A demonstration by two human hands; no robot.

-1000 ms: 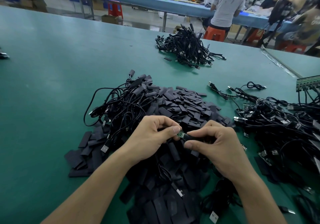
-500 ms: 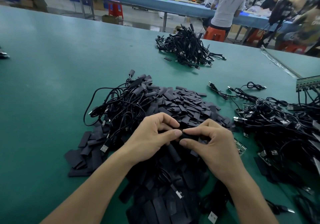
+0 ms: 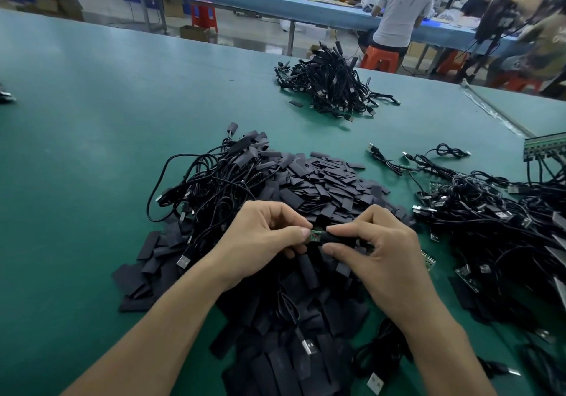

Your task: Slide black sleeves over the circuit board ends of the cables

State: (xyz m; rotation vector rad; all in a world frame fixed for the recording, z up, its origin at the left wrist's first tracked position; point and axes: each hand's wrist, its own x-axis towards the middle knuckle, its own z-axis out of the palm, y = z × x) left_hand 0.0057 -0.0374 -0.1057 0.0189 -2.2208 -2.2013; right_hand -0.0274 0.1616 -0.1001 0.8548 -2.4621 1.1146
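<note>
My left hand pinches the small green circuit board by its bare end to steady it; just right of it, my right hand grips the black tubular sleeve, fingers curled round, partly over the board

The left third of the table is bare green mat, open from the lower left corner to the far edge. A bare band also crosses the middle of the frame between the sleeve heap and the far cable pile; one loose sleeve lies in it. Centre and bottom are blocked by the heap and a cable tangle on its left. A second cable pile fills the right side, leaving a narrow green gap beside the heap, crossed by stray cables
</note>
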